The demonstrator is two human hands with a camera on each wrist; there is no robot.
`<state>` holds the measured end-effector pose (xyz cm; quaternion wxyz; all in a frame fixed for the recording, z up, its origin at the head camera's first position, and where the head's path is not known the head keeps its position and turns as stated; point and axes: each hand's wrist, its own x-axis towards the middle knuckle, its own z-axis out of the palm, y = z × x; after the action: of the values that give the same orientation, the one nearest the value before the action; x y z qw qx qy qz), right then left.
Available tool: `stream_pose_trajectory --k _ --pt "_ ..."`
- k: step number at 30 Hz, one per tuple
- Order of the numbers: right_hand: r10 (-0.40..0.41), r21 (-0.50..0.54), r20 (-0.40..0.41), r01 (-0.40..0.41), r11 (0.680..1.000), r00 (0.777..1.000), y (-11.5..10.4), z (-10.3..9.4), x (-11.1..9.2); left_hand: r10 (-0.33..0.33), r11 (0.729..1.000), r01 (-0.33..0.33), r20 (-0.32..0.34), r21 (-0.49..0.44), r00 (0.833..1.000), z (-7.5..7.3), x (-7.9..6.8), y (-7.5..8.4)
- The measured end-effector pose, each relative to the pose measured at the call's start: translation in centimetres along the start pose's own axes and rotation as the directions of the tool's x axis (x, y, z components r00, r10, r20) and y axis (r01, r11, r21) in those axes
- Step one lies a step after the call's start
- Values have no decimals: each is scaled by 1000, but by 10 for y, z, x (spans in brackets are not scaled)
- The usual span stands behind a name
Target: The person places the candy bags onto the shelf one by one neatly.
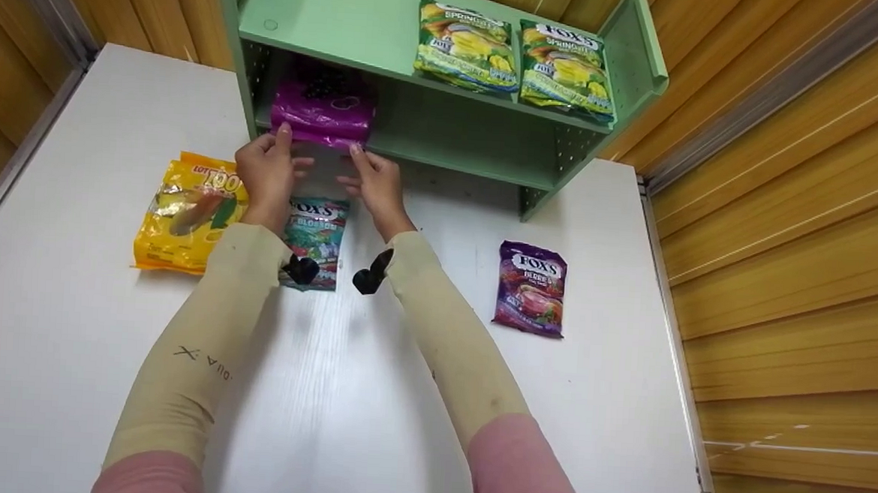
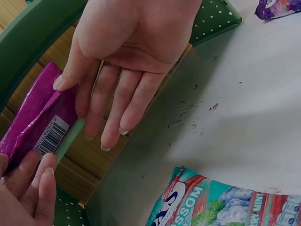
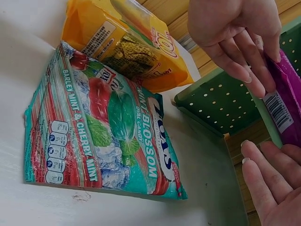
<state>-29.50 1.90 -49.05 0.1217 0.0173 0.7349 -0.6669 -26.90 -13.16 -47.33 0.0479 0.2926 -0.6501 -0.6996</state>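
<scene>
A magenta candy bag [image 1: 323, 113] with dark, grape-like pictures lies at the left of the shelf unit's lower level. My left hand [image 1: 268, 174] pinches its near left edge, thumb on top and fingers below. At the near right edge, the right hand [image 1: 376, 189] holds it between thumb and forefinger, the other fingers extended. Both wrist views show a barcode on the bag's near end, between the hands. Below them on the table lies a teal Fox's mint candy bag [image 3: 108, 127], partly behind my left wrist in the head view. A yellow Lot 100 candy bag [image 1: 189, 215] is beside the left forearm.
The green shelf unit [image 1: 474, 158] stands at the table's back. On its upper level, two green Fox's Springtea bags [image 1: 468, 49] sit at the right. A purple Fox's Berries bag [image 1: 531, 289] lies on the white table [image 1: 611, 406]. Wood-patterned walls [image 1: 797, 295] surround it.
</scene>
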Motion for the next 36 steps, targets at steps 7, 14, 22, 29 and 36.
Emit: stream_pose_trajectory --k 7,14,22,29,36 --pt "2 3 -11 -2 1000 1000 -1 0 1 -2 1000 2 37 -10 999 -2 2 2" --pt "24 53 -16 -23 998 1000 -3 3 1 48 999 -49 107 5 993 -6 -2 1" --pt "28 69 -14 -27 997 1000 -2 4 -4 92 988 -104 109 110 990 -9 -9 -3" --pt "-8 1 0 8 1000 1000 12 1 -13 60 919 -150 247 364 967 -24 -20 -14" --pt "60 -102 -19 -62 993 998 31 -3 -24 -108 857 -84 338 508 935 -37 -31 -26"
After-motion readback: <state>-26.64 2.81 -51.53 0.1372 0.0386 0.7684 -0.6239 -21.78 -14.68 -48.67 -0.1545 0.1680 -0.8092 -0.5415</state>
